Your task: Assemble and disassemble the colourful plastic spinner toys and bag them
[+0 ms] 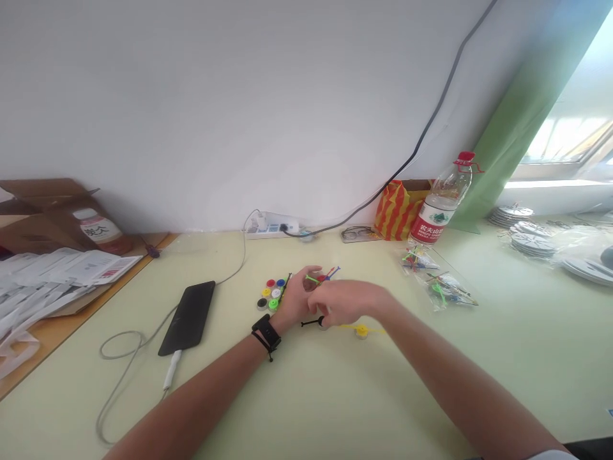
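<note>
My left hand (297, 299), with a black watch (267, 333) on its wrist, curls its fingers beside my right hand. My right hand (342, 301) has its fingers bent and pinched close against the left. What they hold between them is hidden. Behind the fingers stick out thin green, red and blue plastic pieces (330, 275). A black piece with a thin forked arm (311, 322) lies just below the hands. Under the right wrist is a yellow piece with long thin arms (361, 331). Several small round coloured discs (271, 292) sit left of my left hand.
A black phone (188, 318) with a white cable lies to the left. A power strip (272, 225) and glasses (359, 234) are by the wall. To the right stand a water bottle (438, 207), a striped bag (395, 212) and small plastic packets (446, 291). Stacked discs (532, 241) lie farther right.
</note>
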Action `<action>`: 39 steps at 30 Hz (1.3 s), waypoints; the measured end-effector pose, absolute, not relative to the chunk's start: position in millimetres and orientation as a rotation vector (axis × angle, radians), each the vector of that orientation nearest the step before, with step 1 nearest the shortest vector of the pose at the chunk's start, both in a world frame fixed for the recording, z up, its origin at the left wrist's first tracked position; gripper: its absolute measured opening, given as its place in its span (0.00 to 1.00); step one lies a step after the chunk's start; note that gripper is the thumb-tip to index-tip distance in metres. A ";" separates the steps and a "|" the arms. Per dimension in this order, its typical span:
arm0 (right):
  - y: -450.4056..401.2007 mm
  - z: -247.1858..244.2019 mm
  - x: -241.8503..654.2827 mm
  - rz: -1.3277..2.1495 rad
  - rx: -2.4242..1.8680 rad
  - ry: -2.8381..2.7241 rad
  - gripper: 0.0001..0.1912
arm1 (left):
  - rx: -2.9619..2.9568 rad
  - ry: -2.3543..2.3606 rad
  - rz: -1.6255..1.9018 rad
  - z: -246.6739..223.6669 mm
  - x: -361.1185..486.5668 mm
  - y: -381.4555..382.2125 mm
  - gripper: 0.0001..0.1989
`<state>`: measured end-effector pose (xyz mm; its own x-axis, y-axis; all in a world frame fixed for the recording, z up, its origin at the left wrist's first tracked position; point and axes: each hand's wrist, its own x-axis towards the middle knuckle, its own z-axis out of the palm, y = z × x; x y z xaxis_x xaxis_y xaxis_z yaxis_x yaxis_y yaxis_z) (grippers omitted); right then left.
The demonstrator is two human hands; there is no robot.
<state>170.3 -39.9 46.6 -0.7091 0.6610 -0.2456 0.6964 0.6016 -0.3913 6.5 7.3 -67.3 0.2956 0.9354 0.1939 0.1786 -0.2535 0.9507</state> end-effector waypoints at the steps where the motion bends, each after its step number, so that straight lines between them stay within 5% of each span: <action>1: -42.6 40.3 160.7 -0.632 1.170 2.734 0.08 | 1.657 1.020 1.047 -67.0 6.3 7.7 0.28; 7: -55.2 38.3 143.1 -0.425 1.150 2.723 0.19 | 1.712 1.014 1.032 -67.2 3.9 9.7 0.24; 10: -50.7 53.1 157.7 -0.702 1.178 2.785 0.16 | 1.809 0.994 1.029 -65.3 3.0 7.9 0.26; 13: -41.7 71.4 179.2 -1.204 1.269 2.932 0.07 | 1.852 0.962 1.059 -63.8 5.2 4.8 0.18; 15: -36.0 82.4 193.9 -1.502 1.396 2.975 0.10 | 1.828 0.987 1.078 -64.6 7.8 3.7 0.13; 18: -30.3 93.4 211.2 -1.617 1.743 3.130 0.10 | 1.789 1.034 1.079 -68.0 10.5 4.2 0.18; 23: -25.6 95.9 218.1 -1.179 2.265 3.339 0.04 | 1.787 1.066 1.065 -70.8 11.1 4.9 0.20; 34: -17.4 65.6 191.6 -0.282 2.276 3.186 0.08 | 1.818 1.071 1.074 -72.3 10.6 4.4 0.20; 39: -14.7 58.4 184.5 -0.283 2.252 3.009 0.07 | 1.861 1.048 1.060 -72.4 10.8 4.7 0.12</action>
